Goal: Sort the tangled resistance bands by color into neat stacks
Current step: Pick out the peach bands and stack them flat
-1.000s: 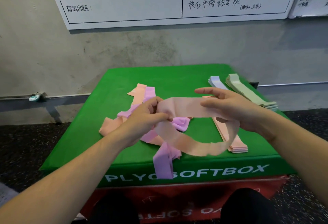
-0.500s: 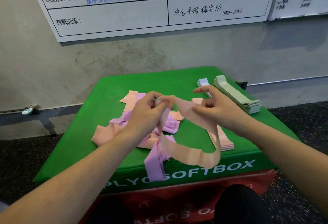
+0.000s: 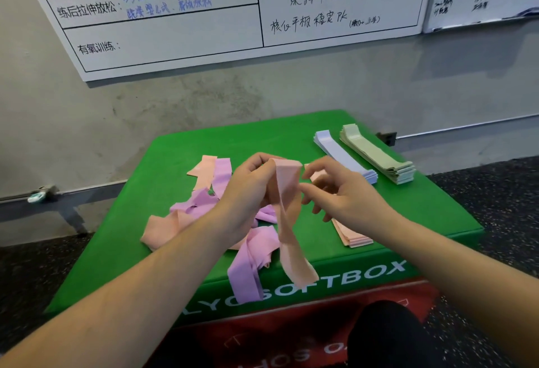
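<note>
My left hand (image 3: 248, 192) pinches the top of a peach band (image 3: 287, 221), which hangs down twisted over the box's front edge. Beside it, my right hand (image 3: 344, 195) hovers with loosely curled fingers; its fingertips are at the band's edge without gripping it. A tangle of pink-purple and peach bands (image 3: 201, 204) lies under and left of my left hand. To the right lie a flat peach stack (image 3: 354, 237), a pale blue stack (image 3: 341, 154) and a pale green stack (image 3: 376, 154).
Everything sits on a green plyo soft box (image 3: 291, 131) stacked on a red one. A concrete wall with whiteboards (image 3: 175, 32) stands behind. Dark rubber floor surrounds the box. One purple band (image 3: 245, 274) droops over the front edge.
The peach band was stretched as a loop between both hands. My right hand has let it go, and it now hangs from my left hand alone. The view tilted upward.
</note>
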Action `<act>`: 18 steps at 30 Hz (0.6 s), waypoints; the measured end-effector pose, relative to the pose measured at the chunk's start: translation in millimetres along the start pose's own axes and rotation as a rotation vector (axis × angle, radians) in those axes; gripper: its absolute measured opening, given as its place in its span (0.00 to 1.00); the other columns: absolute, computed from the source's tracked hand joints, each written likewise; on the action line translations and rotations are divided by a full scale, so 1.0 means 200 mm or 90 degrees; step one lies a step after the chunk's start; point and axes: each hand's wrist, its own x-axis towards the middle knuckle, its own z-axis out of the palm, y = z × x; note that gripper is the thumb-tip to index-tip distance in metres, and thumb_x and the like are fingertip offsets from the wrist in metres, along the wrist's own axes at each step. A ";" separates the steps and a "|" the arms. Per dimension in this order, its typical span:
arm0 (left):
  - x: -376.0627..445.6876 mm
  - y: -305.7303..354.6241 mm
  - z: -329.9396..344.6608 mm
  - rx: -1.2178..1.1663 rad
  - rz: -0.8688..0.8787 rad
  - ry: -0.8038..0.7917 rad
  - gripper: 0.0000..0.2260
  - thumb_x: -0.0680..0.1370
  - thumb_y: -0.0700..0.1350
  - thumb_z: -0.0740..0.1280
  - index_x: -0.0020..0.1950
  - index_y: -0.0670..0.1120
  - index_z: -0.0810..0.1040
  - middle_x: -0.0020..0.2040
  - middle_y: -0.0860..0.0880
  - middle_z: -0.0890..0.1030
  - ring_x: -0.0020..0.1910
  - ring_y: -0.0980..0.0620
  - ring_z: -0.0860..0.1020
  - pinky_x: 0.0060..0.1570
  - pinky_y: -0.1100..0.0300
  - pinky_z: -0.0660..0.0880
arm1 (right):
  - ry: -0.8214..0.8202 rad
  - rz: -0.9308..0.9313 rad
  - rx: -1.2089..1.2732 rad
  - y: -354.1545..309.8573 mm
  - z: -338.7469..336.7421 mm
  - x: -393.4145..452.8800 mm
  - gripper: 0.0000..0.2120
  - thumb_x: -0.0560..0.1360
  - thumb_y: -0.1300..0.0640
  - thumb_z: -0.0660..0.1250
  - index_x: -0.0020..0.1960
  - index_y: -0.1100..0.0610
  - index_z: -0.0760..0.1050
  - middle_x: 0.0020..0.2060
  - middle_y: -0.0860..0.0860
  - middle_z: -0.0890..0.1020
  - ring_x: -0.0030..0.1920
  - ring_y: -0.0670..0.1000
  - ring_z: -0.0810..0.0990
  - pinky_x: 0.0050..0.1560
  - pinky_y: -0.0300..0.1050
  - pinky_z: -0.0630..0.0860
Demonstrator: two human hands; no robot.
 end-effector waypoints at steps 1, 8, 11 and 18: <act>0.00 0.00 0.01 -0.017 -0.015 -0.017 0.07 0.82 0.40 0.61 0.46 0.46 0.75 0.38 0.43 0.77 0.37 0.48 0.73 0.36 0.56 0.70 | 0.020 -0.008 0.006 0.01 -0.01 0.00 0.07 0.77 0.50 0.71 0.51 0.43 0.73 0.38 0.50 0.84 0.36 0.56 0.82 0.33 0.53 0.81; -0.02 -0.01 0.06 -0.084 -0.040 -0.084 0.08 0.81 0.41 0.65 0.42 0.49 0.76 0.40 0.44 0.79 0.39 0.47 0.75 0.38 0.54 0.70 | 0.135 -0.067 0.010 0.00 -0.05 0.03 0.11 0.74 0.54 0.74 0.53 0.43 0.78 0.37 0.51 0.79 0.34 0.59 0.76 0.28 0.49 0.79; -0.03 -0.03 0.06 -0.079 -0.034 -0.077 0.10 0.82 0.40 0.63 0.43 0.50 0.78 0.40 0.46 0.81 0.38 0.47 0.76 0.37 0.54 0.71 | 0.109 -0.051 -0.021 -0.01 -0.07 0.05 0.02 0.75 0.55 0.73 0.48 0.51 0.83 0.37 0.54 0.81 0.33 0.53 0.76 0.29 0.50 0.80; -0.04 -0.06 0.08 0.003 0.000 -0.124 0.11 0.84 0.46 0.60 0.49 0.55 0.80 0.45 0.49 0.84 0.43 0.48 0.79 0.43 0.53 0.74 | 0.144 -0.046 0.006 -0.02 -0.13 0.10 0.05 0.77 0.58 0.71 0.44 0.51 0.80 0.38 0.44 0.80 0.36 0.44 0.75 0.37 0.38 0.74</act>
